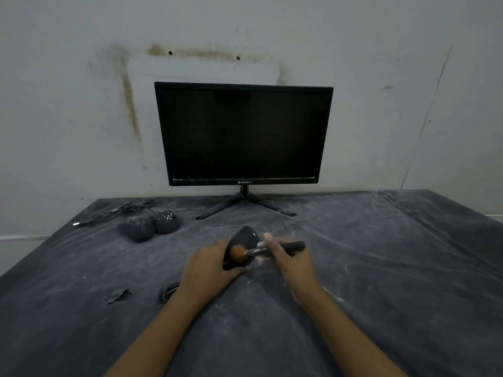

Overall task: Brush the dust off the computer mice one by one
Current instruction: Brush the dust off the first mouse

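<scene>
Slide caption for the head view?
Left hand holds a mouse, right hand a brush on it; two dusty mice far left.

A black QWERTY monitor stands at the far middle of the dusty, plastic-covered table, against a stained wall.

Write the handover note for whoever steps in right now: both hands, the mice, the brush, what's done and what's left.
Left hand: grips the black mouse, lifted over the dusty table sheet.
Right hand: holds the brush, its orange bristles on the near end of that mouse.
Two other mice sit side by side at the far left, speckled with white dust, with cables behind them.
Done: the held mouse looks mostly dark, and brushing is under way.
Left: finish it, then brush the other two.
</scene>
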